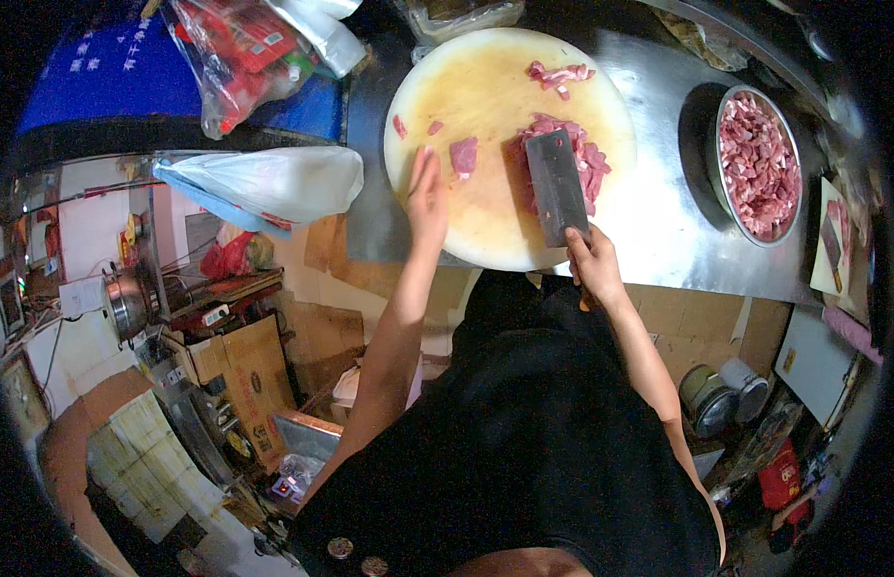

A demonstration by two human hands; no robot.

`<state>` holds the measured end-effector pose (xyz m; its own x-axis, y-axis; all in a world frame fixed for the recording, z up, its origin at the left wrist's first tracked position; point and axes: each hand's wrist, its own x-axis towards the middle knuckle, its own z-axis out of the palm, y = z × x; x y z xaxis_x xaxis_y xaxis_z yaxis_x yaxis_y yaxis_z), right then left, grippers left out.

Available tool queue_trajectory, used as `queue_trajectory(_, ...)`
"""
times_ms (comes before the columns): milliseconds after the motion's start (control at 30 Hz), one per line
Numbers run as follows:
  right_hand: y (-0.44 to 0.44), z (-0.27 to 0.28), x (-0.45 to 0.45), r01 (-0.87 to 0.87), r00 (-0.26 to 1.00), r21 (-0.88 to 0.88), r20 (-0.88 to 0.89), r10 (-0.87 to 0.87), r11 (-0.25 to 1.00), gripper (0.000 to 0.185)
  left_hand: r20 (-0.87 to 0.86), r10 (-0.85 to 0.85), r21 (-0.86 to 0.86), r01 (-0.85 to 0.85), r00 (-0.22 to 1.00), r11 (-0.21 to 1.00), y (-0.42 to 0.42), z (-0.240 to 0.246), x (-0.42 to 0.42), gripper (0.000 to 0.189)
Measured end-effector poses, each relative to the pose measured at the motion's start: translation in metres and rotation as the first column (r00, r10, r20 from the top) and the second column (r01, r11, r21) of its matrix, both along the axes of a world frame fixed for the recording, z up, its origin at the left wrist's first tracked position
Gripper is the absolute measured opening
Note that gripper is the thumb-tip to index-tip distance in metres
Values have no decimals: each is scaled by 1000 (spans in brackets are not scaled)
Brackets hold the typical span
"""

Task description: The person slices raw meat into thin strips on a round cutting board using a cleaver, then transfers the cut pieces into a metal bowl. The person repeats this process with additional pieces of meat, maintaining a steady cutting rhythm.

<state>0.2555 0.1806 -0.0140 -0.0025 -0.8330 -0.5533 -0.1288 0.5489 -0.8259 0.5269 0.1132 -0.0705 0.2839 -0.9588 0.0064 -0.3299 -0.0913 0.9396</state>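
Observation:
A round white cutting board (490, 238), stained yellow in the middle, lies before me. My right hand (598, 263) grips a Chinese cleaver (555, 180) by its handle. The blade lies over a heap of sliced raw meat (595, 169) and hides part of it. My left hand (425, 198) is over the board's left side, fingers extended and slightly blurred, holding nothing. Just right of its fingertips sits a larger meat piece (463, 156). Two small scraps, one a meat scrap (399, 126), lie above the hand. Some fatty meat strips (561, 76) rest near the far edge.
A metal bowl (718, 177) full of cut meat stands right on the steel table (656, 245). Farther right, another cleaver (830, 241) lies on a rectangular board (822, 270). White plastic bags (274, 180) hang at the left, below a clear bag of red packages (238, 65).

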Motion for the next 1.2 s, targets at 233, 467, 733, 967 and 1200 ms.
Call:
queue_trajectory(233, 8, 2, 13, 24, 1000, -9, 2, -24, 1000, 21, 794, -45, -108, 213, 607, 971, -33, -29, -33, 48)
queue_trajectory(467, 11, 12, 12, 69, 997, -28, -34, -70, 997, 23, 524, -371, 43, 412, 767, 910, -42, -38, 18, 49)
queue_trajectory(733, 11, -18, 27, -222, 913, -313, -399, 84, 923, 21, 609, -285, -131, 448, 740, 884, 25, -2, 16, 54)
queue_trajectory(967, -8, -6, 57, -453, 730, -214, -647, 221, 866, 22, 476, -138, -109, 214, 868, 971, 5, -5, 5, 35)
queue_trajectory(1200, -6, -28, 46, -428, 735, -245, -655, 177, 870, 22, 611, -481, -93, 661, 629, 745, 1, -18, 36, 33)
